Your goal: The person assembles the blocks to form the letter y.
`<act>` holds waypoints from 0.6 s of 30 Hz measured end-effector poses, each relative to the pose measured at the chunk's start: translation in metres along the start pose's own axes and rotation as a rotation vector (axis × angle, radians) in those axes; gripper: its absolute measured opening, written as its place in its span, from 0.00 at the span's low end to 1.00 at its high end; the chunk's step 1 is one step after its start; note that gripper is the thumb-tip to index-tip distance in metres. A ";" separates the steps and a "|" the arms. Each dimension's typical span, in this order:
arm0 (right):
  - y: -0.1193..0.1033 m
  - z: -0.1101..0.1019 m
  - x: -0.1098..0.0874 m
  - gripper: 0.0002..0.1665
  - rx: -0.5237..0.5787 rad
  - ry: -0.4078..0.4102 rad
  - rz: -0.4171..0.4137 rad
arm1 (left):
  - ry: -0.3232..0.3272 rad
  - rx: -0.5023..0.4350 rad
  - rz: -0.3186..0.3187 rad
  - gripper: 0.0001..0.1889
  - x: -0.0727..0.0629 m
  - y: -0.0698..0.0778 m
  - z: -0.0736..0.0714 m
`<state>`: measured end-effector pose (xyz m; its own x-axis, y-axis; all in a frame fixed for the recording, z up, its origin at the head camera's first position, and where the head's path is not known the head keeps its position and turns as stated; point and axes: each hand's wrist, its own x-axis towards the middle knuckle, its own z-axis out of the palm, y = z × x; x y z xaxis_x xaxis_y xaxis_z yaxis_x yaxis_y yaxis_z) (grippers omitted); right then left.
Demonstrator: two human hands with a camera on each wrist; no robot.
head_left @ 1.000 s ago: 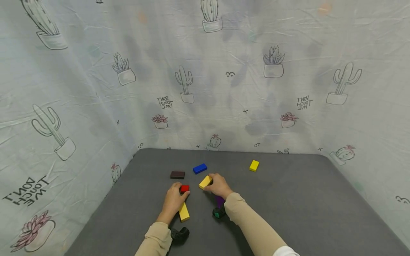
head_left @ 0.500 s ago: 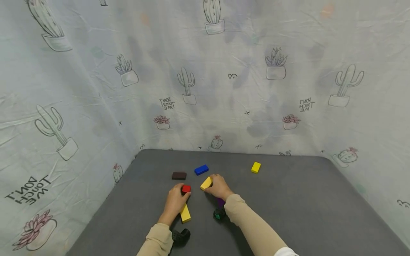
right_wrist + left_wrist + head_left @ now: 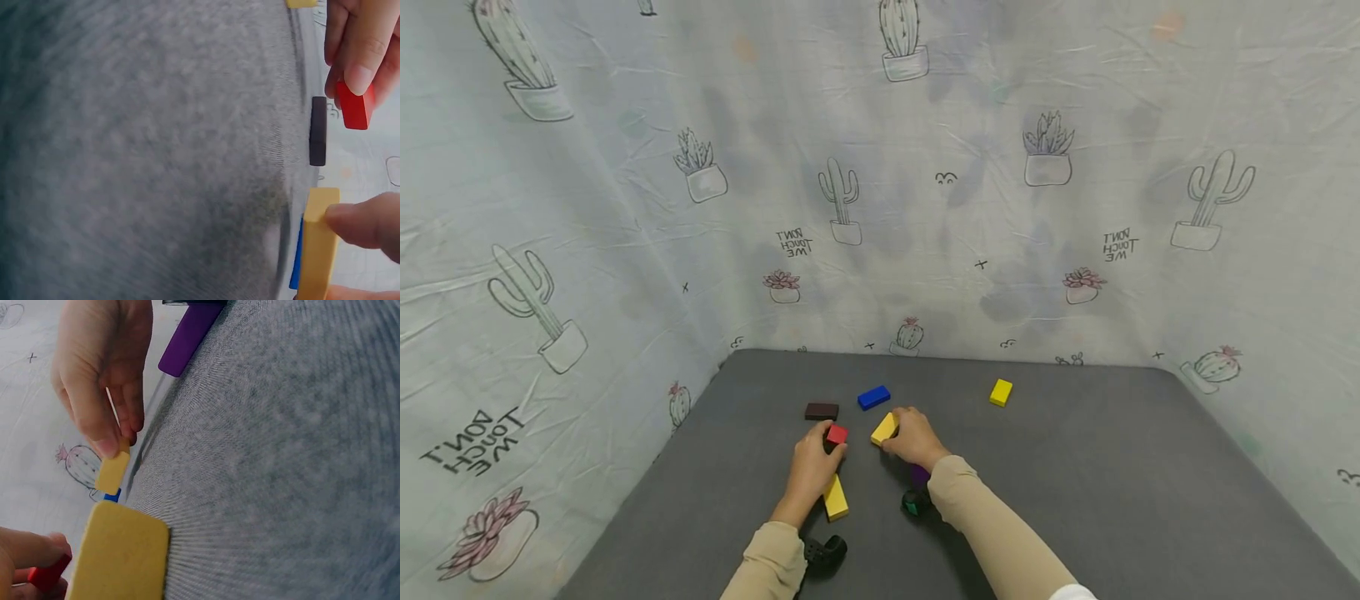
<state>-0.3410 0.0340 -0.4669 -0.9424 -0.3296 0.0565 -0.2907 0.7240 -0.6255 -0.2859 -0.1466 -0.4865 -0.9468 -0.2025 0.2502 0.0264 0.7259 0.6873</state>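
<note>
My left hand (image 3: 808, 471) pinches a red block (image 3: 837, 435) between thumb and fingers. In the right wrist view the same red block (image 3: 356, 111) pokes out below the fingertips. My right hand (image 3: 917, 437) grips a yellow block (image 3: 884, 428) by its sides; the right wrist view shows the thumb pressed on this yellow block (image 3: 317, 247). Beside the left hand another yellow block (image 3: 836, 500) lies on the table, large in the left wrist view (image 3: 122, 553). A purple block (image 3: 920, 475) lies partly hidden by the right forearm.
Behind the hands, a dark brown block (image 3: 822, 412) and a blue block (image 3: 873, 397) lie on the grey table (image 3: 1090, 467). A third yellow block (image 3: 1001, 392) sits farther back on the right. A cactus-print cloth (image 3: 955, 217) hangs behind and at the sides.
The red block has shifted slightly away from the person, tilting in my left hand's fingers. My right hand and its yellow block stay nearly still. The head view has shifted a little.
</note>
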 end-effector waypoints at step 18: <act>0.010 -0.033 -0.015 0.37 0.135 0.154 -0.062 | 0.036 -0.034 0.125 0.26 -0.006 0.033 -0.006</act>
<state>-0.3355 0.0659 -0.4482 -0.9407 -0.2666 0.2098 -0.3336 0.6141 -0.7152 -0.2778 -0.1252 -0.4614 -0.9234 -0.1351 0.3592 0.1554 0.7242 0.6718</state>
